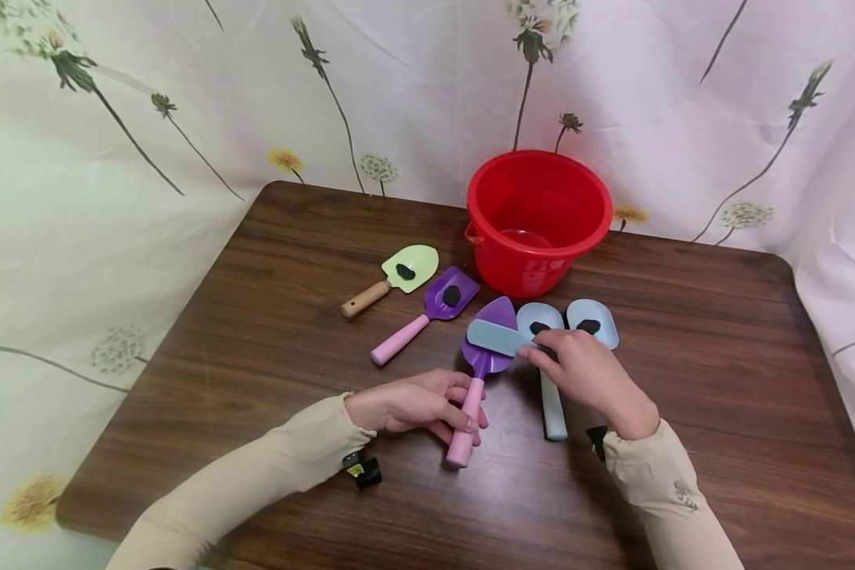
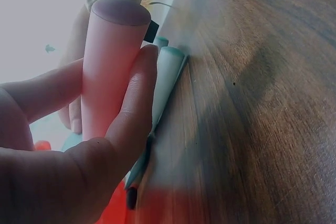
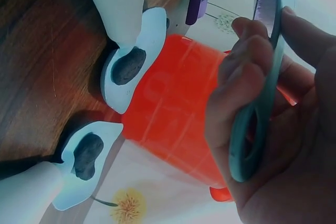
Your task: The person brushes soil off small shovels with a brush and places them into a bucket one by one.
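My left hand (image 1: 427, 402) grips the pink handle (image 2: 113, 77) of a hand trowel with a pointed purple blade (image 1: 500, 311). That trowel is raised off the table, its tip toward the bucket. In my right hand (image 1: 587, 372) is a light blue spatula (image 1: 497, 338), pinched between thumb and fingers. Its flat blade lies across the purple blade in the head view and hides the middle of it. A looped handle end (image 3: 247, 150) of the spatula shows in the right wrist view. Under and beside my right hand lie two pale blue scoops (image 1: 554, 408), (image 1: 608, 312), each bearing a dark lump.
A red bucket (image 1: 488, 265) stands at the back of the brown wooden table (image 1: 271, 317). Left of it lie a green trowel (image 1: 422, 257) with a wooden handle and a purple scoop (image 1: 438, 307) with a pink handle, each with a dark lump. Flowered cloth (image 1: 399, 95) hangs behind.
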A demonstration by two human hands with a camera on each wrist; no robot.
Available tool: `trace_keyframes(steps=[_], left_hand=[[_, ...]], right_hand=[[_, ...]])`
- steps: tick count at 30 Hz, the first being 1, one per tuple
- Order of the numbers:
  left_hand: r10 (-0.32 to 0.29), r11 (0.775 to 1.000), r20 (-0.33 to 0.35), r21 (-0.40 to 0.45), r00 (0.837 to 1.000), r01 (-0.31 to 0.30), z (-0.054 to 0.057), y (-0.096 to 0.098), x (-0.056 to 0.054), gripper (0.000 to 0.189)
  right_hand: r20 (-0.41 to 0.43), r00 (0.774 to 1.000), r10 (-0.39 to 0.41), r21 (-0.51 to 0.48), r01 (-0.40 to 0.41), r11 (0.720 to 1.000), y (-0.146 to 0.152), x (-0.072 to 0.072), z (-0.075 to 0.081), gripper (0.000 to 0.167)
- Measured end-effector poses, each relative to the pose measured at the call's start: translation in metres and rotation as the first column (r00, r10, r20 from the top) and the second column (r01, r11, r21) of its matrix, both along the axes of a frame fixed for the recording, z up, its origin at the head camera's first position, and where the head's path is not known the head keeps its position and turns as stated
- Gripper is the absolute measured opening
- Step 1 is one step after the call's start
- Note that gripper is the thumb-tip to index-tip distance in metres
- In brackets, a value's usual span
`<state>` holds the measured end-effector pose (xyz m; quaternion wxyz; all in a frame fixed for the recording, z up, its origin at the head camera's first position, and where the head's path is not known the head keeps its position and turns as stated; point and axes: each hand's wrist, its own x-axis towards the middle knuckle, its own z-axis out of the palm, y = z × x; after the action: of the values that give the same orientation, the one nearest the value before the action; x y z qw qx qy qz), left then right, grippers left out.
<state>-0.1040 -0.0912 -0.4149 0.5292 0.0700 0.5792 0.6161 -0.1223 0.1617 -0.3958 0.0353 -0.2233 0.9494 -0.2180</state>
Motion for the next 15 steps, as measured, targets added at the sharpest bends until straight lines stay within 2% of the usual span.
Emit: trace_keyframes(steps=[7,15], left_hand=[[-0.009,1.000,-0.011,-0.007,1.000,0.009,-0.0003,0.0008,0.0010,0.045],[-0.016,1.000,0.007,-0.009,1.000,0.016,0.0013,0.0005,0.0008,0.047]], right_hand=[[-0.058,0.998,-0.025,0.006,0.025,1.000,0.0045,-0.0018,-0.0002,0.020],[-0.146,0.982,-0.124,0.026,0.129,0.991,0.0079,-0.0033,0.0037,0.029]])
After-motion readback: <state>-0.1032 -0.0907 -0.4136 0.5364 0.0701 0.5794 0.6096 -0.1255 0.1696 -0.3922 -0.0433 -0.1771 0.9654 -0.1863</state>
